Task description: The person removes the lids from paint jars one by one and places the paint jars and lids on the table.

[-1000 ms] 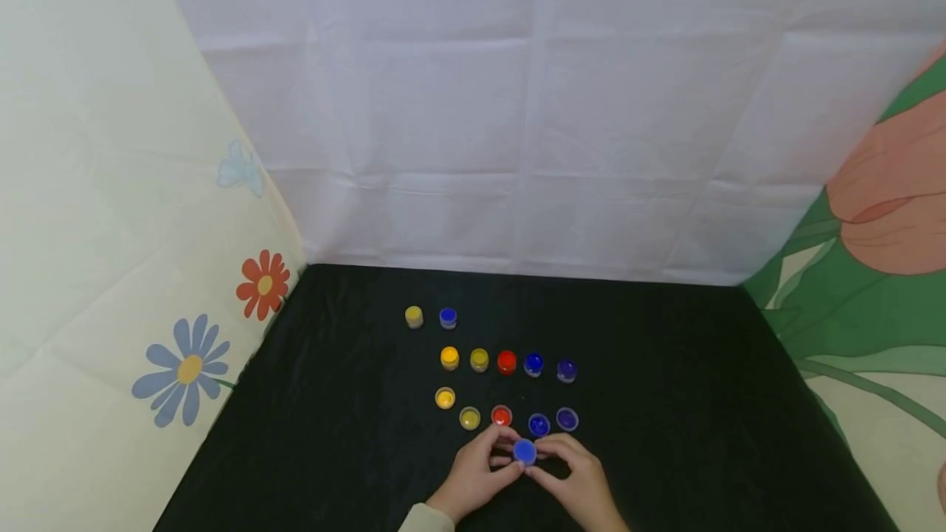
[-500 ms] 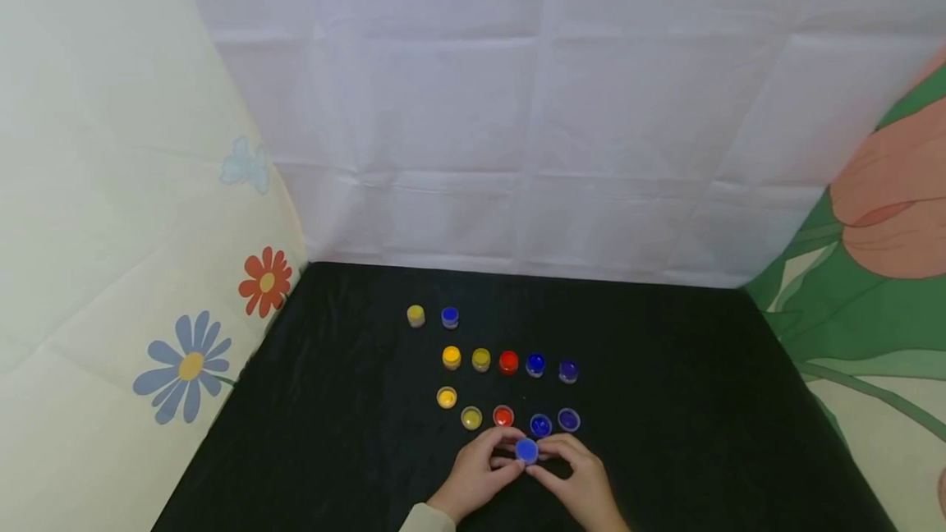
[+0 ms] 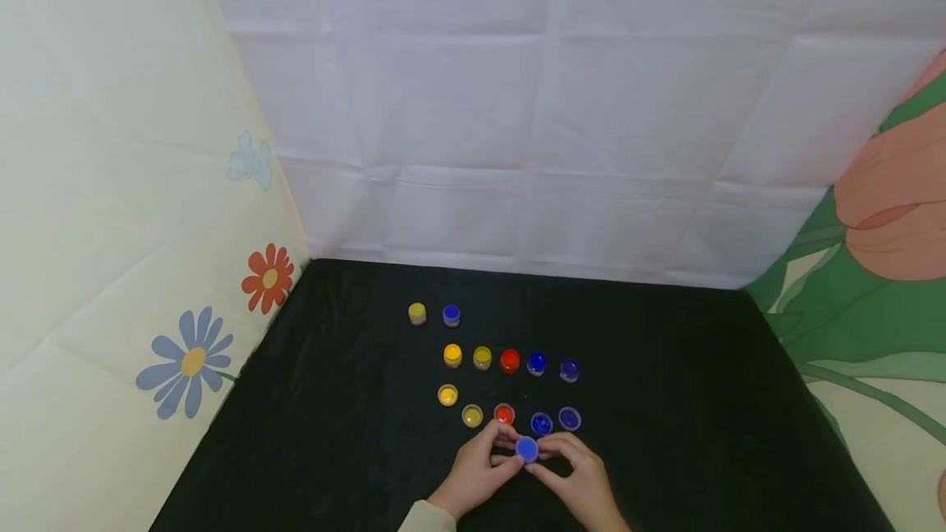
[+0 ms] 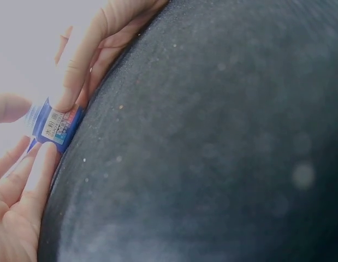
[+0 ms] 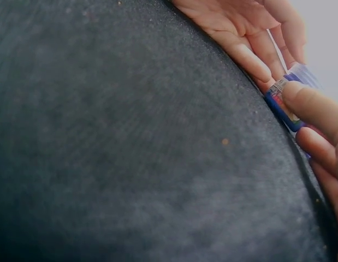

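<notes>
Both hands hold one small blue paint jar (image 3: 526,450) near the front of the black cloth. Its top, lighter blue, faces up in the head view. My left hand (image 3: 479,470) pinches it from the left with thumb and fingers, and my right hand (image 3: 580,479) pinches from the right. In the left wrist view the jar (image 4: 58,126) shows a printed label, blue paint and a translucent ridged lid. Fingers partly cover the jar (image 5: 284,103) in the right wrist view, where its base is close to the cloth.
Behind the hands lie round clear-rimmed lids, including yellow (image 3: 447,395), red (image 3: 504,413) and blue (image 3: 542,424) ones. Farther back stands a row of paint jars, among them a red jar (image 3: 510,361). A yellow jar (image 3: 417,314) and a blue jar (image 3: 452,315) stand behind these.
The head view has shifted slightly. Both hands keep nearly the same grip on the blue paint jar, and the other jars and lids stay in place.
</notes>
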{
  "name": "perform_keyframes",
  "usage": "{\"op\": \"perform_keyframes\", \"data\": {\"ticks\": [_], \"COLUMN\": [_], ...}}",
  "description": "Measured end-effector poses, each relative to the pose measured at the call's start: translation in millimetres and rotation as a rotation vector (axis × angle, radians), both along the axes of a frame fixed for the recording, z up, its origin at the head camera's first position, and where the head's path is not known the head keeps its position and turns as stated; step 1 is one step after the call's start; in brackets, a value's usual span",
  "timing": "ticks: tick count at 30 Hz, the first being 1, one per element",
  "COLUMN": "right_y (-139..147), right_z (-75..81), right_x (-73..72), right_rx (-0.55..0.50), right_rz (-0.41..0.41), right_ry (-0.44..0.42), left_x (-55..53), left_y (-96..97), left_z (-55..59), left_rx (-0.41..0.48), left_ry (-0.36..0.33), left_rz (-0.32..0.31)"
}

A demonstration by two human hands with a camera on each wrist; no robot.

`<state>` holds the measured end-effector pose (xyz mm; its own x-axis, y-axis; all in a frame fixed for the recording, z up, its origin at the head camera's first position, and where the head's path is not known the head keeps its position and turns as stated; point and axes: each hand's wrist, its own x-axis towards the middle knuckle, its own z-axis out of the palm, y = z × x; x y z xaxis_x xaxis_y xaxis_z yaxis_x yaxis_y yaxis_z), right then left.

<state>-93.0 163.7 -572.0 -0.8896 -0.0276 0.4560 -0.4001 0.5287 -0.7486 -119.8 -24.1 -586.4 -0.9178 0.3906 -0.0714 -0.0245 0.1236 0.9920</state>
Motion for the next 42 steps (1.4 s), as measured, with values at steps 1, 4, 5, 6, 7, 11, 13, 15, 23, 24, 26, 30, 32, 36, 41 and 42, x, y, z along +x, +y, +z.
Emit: {"op": "perform_keyframes", "data": {"ticks": [1,4,5,6,7,11,13,15,23,24,26,30,32,36,41,42], "right_y": [-0.2,-0.6,-0.7,-0.7,-0.7,-0.3,0.0,0.2,0.3,0.2,0.0,-0.6,-0.6,-0.2,0.5,0.6], "right_z": [0.1,0.2,0.1,-0.1,-0.4,-1.2,-1.4,-1.6,-2.0,-2.0,-1.8,-0.9,-0.4,-0.6,-1.6,-1.8], "right_x": [0.0,0.0,-0.1,-0.1,-0.2,-0.7,-0.9,-1.0,-1.2,-1.1,-1.0,-0.7,-0.8,-0.9,-0.5,-0.3], "right_rx": [-0.002,-0.013,-0.016,-0.017,-0.019,-0.02,-0.019,-0.015,-0.011,-0.011,-0.013,-0.019,-0.024,-0.033,-0.033,-0.034], "right_rz": [-0.001,-0.008,-0.01,-0.011,-0.011,-0.014,-0.012,-0.009,-0.009,-0.009,-0.011,-0.016,-0.014,-0.006,0.009,0.013], "right_ry": [-0.001,-0.012,-0.016,-0.021,-0.026,-0.041,-0.04,-0.034,-0.033,-0.035,-0.041,-0.047,-0.043,-0.028,-0.007,-0.004], "left_x": [-0.2,-0.7,-0.9,-1.1,-1.4,-2.0,-1.8,-1.6,-1.4,-1.3,-1.1,-1.1,-1.5,-2.4,-1.7,-1.3], "left_y": [-0.1,-0.4,-0.6,-0.6,-0.6,-0.7,-0.7,-0.6,-0.2,-0.3,-0.4,-0.9,-1.1,-1.3,-1.1,-1.1], "left_z": [-0.5,-1.1,-1.1,-1.2,-1.4,-2.3,-3.1,-3.9,-5.3,-5.0,-4.3,-2.8,-2.6,-3.8,-4.8,-4.4], "left_rx": [-0.008,-0.055,-0.072,-0.088,-0.101,-0.103,-0.075,-0.042,0.0,-0.003,-0.012,-0.033,-0.051,-0.07,-0.038,-0.031], "left_ry": [0.006,0.027,0.034,0.038,0.039,0.033,0.022,0.013,-0.002,-0.003,-0.002,0.009,0.016,0.02,0.014,0.011], "left_rz": [0.0,-0.006,-0.007,-0.008,-0.01,-0.012,-0.011,-0.008,0.004,0.007,0.009,0.004,-0.002,-0.011,-0.003,0.0]}}
